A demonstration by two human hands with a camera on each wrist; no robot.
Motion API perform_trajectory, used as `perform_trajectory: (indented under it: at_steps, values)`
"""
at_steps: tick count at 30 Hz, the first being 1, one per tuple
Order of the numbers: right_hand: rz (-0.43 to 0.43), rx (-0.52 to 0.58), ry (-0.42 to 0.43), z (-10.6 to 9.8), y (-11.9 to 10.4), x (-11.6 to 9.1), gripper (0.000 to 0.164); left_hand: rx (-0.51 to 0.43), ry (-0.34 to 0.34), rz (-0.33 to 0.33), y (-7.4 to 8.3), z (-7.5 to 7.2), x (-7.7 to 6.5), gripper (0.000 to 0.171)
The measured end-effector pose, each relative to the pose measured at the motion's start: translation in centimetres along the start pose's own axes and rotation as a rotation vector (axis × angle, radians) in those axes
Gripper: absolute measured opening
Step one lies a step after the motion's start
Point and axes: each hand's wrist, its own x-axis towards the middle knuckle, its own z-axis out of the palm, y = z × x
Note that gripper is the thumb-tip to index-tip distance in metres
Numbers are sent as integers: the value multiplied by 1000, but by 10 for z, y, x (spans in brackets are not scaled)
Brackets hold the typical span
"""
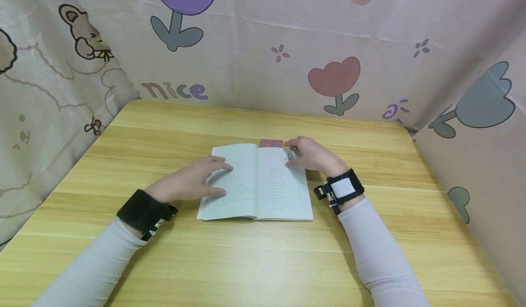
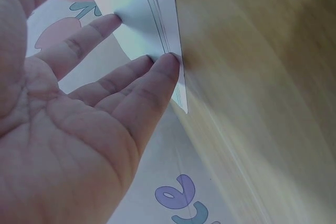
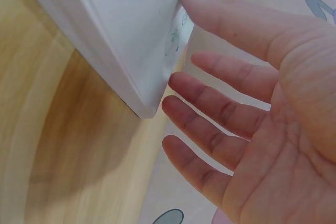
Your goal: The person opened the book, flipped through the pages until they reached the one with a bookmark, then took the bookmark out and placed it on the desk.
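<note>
An open book (image 1: 236, 172) with printed pages lies on the wooden table, its spine running away from me. My left hand (image 1: 197, 177) reaches over its left edge, thumb and fingers spread on the left page. In the left wrist view, fingertips touch the page and the side of the page stack (image 2: 157, 19). My right hand (image 1: 312, 154) is at the upper right corner, thumb on the right page. The right wrist view shows its other fingers extended beside the book's corner (image 3: 147, 109). A reddish speckled strip (image 1: 271, 143) sticks out beyond the book's top edge.
The light wooden table (image 1: 263, 261) extends around the book on all sides. Behind it hangs a pale curtain (image 1: 255, 65) with cartoon flowers, and more of this fabric borders the table's left and right. Each wrist wears a black strap (image 1: 141, 211) with a small device.
</note>
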Motion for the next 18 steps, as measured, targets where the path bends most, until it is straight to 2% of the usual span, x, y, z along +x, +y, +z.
perform_trajectory:
  at_steps: [9,18]
  values:
    - [-14,26,6,1,1,1,57,-5,3,4,-1,0,0,61]
    - [-28,8,27,1,3,2,51,-5,1,4,0,1,1,61]
